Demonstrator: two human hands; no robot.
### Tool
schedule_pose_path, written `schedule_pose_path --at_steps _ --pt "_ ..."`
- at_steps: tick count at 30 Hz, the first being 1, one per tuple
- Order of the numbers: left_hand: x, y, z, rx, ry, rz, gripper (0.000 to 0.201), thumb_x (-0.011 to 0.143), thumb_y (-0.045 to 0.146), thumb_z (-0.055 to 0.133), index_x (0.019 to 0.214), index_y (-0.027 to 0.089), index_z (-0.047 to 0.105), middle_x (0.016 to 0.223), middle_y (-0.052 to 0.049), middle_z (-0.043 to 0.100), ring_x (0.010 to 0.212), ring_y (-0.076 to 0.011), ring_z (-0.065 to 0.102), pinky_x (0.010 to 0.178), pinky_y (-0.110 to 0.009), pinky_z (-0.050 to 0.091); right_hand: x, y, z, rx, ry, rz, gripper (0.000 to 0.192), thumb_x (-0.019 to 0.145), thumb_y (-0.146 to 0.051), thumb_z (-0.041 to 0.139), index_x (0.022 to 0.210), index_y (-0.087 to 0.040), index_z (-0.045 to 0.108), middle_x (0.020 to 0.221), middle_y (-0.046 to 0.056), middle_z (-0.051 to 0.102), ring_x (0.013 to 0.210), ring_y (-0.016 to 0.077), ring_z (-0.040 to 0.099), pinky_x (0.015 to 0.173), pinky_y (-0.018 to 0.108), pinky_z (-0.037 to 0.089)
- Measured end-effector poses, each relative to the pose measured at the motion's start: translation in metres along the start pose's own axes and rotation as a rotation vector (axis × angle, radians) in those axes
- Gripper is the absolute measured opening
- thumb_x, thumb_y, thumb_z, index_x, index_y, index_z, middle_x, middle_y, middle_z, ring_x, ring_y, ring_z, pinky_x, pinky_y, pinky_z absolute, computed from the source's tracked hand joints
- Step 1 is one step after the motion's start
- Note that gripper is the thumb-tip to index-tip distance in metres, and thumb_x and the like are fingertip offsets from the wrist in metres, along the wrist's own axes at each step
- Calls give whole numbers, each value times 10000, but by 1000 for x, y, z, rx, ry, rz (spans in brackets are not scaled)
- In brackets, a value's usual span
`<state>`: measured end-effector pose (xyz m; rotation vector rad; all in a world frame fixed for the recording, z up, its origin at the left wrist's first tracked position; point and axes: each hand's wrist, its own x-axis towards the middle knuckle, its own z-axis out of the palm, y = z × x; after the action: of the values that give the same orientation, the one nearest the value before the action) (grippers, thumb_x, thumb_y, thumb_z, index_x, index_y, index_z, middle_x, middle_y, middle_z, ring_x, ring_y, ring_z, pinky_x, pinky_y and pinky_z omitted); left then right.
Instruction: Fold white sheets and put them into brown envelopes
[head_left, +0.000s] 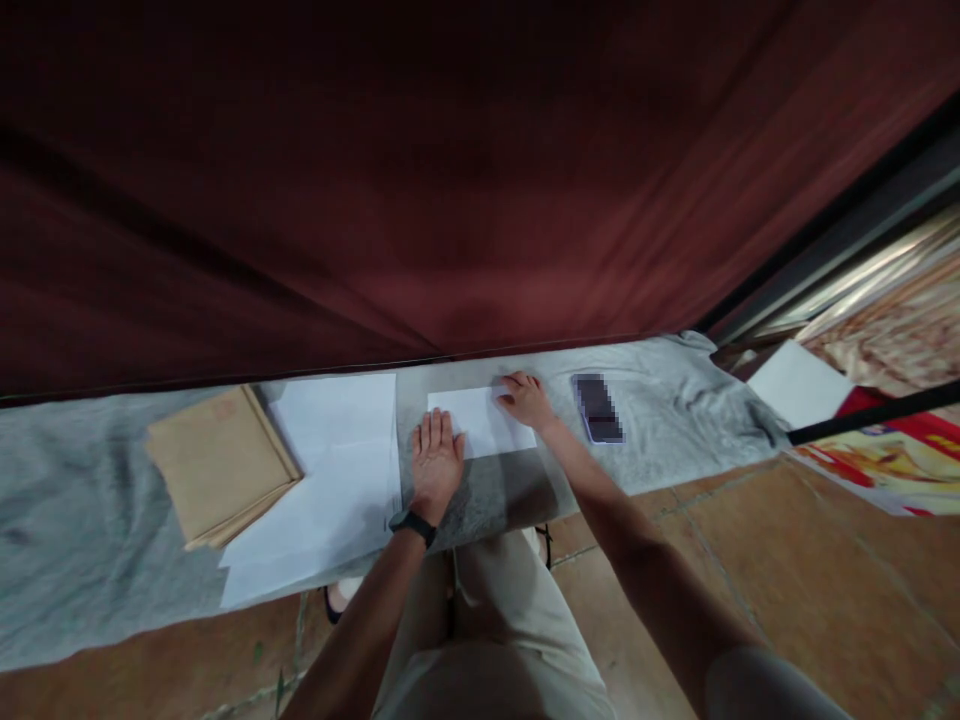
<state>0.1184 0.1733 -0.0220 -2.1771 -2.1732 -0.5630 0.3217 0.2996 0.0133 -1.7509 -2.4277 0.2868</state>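
A small white sheet of paper point(484, 437), perhaps folded, lies on the grey cloth in front of me. Its left end is under my left hand point(437, 462), which is laid flat with the fingers stretched out and wears a dark wristband point(413, 527). At the upper right of the paper is my right hand point(527, 400), its fingers bent and pressed on the edge. Large white sheets point(337, 440) lie to the left, partly beneath a stack of brown envelopes point(225, 460). Right of my right hand lies a phone point(598, 408).
A grey cloth point(675, 410) covers the long narrow surface. Behind it hangs a dark red fabric wall point(480, 200). At the far right are a dark bar point(877, 410), a white sheet point(799, 383) and a colourful printed bag or poster point(892, 450). The floor point(847, 580) is brown tile.
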Motion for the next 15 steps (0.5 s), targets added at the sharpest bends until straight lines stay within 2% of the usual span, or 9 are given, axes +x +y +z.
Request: schedule_pose_path --at_steps 4,8,11,15 --pt "0 -2 -1 -13 34 32 543 1034 332 344 1489 62 466 1576 -216 433 1511 -326 340 1216 -554 300 20 5 -15 91 -93 24 462 847 -286 701 1305 -234 678 1319 95 667 1248 272 572 1104 388 410" --pt "0 -4 -7 -47 46 58 512 1025 309 360 1464 82 492 1573 -229 433 1501 -332 360 1183 -584 348 29 10 -25 215 -142 20 307 797 -263 720 1096 -233 783 1126 48 767 1104 259 672 1011 328 487" --pt "-1 -5 -18 -73 55 68 487 1019 279 369 1439 77 509 1580 -232 420 1503 -340 352 1181 -575 361 22 16 -33 350 -163 28 236 806 -327 719 1000 -225 806 1041 44 789 1006 257 712 926 314 532" --pt "-13 -2 -38 -145 96 106 472 1020 264 392 1452 99 488 1618 -212 364 1529 -333 297 1213 -556 334 -13 22 -38 550 -157 76 299 838 -448 692 925 -175 779 903 65 785 787 229 717 774 335 571"
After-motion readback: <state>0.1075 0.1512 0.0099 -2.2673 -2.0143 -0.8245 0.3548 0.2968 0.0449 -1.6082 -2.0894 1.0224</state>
